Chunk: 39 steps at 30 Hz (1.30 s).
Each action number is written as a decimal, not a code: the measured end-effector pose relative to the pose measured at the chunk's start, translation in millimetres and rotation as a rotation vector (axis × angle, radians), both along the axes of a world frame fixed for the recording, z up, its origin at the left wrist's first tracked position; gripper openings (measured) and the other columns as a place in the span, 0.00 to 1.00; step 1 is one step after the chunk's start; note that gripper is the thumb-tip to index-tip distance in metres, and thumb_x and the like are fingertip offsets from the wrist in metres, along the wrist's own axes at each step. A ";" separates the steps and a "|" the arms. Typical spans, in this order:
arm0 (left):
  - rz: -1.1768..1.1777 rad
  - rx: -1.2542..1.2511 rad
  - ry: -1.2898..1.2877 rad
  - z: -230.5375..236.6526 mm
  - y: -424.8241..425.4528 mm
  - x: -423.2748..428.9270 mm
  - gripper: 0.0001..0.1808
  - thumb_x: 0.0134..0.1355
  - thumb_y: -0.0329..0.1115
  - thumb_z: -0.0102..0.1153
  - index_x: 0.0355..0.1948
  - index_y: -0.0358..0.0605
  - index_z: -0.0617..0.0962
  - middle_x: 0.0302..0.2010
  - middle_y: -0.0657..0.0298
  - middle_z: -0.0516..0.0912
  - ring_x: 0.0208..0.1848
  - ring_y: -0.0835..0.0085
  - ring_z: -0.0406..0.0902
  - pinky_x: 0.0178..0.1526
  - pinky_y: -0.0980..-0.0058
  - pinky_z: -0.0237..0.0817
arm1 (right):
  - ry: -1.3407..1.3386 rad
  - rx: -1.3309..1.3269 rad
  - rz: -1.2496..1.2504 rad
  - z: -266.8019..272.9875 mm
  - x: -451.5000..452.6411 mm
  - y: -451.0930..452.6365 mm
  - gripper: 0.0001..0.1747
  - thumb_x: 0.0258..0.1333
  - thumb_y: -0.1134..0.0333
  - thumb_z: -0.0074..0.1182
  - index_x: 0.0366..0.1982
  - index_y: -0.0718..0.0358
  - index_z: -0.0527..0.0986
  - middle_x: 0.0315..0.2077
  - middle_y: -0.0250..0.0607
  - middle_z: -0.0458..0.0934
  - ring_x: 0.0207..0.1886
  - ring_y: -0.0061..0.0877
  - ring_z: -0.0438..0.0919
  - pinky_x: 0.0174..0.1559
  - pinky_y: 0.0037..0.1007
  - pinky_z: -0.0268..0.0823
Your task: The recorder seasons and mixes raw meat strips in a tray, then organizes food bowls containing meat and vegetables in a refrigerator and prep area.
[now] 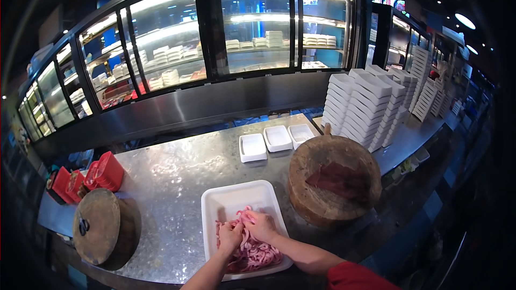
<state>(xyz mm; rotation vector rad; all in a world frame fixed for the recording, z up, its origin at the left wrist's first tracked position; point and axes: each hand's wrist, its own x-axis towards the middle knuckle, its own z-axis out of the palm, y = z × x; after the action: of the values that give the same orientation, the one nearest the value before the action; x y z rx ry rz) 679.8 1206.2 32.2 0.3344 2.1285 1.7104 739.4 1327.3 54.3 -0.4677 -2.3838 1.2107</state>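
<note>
Before me on the steel counter stands a deep white plastic tray (238, 190) with a heap of pink, cord-like raw meat strips (258, 254) in it. My left hand (230, 234) and my right hand (259, 224) are close together over the heap, inside the tray's walls. Both have fingers closed on some of the pink strips; a short piece (243, 210) pokes out beyond the fingertips. The fingertips themselves are partly hidden by the strips and by each other. A red sleeve covers my right forearm near the elbow.
Right of the tray, a round wooden chopping block (300, 169) carries dark red meat (340, 181). Another block (98, 225) at left holds black-handled scissors (83, 225). Red bins (109, 171), small white dishes (253, 148) and tall stacks of white dishes (365, 104) stand behind. A glass-fronted display case (254, 40) lies beyond.
</note>
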 end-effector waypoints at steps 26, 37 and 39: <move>0.023 0.360 -0.242 42.0 -1.4 1.4 0.21 0.57 0.20 0.54 0.52 0.39 0.68 0.35 0.60 0.78 0.35 0.76 0.76 0.32 0.81 0.71 | -0.034 -0.129 0.323 4.6 18.8 -7.4 0.20 0.47 0.68 0.56 0.45 0.64 0.70 0.35 0.49 0.77 0.41 0.37 0.77 0.42 0.36 0.68; -0.061 0.457 -0.514 33.5 -16.7 -11.4 0.15 0.58 0.20 0.51 0.47 0.34 0.76 0.38 0.55 0.82 0.36 0.67 0.81 0.38 0.71 0.75 | 0.145 -0.102 0.232 13.1 26.3 -15.8 0.13 0.53 0.63 0.55 0.36 0.65 0.72 0.27 0.49 0.77 0.30 0.36 0.78 0.33 0.35 0.68; -0.044 0.513 -0.569 22.7 -17.2 -9.0 0.14 0.59 0.20 0.50 0.47 0.34 0.77 0.39 0.54 0.82 0.37 0.65 0.81 0.40 0.69 0.75 | 0.142 -0.027 0.150 11.1 23.2 -26.0 0.15 0.55 0.61 0.53 0.37 0.66 0.71 0.27 0.51 0.77 0.30 0.40 0.78 0.33 0.39 0.68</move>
<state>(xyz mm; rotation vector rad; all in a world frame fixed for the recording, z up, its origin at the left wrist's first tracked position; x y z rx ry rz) 670.7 1188.9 54.9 0.0158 1.2673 2.0084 762.6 1301.3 65.4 -0.2062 -2.3178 1.2962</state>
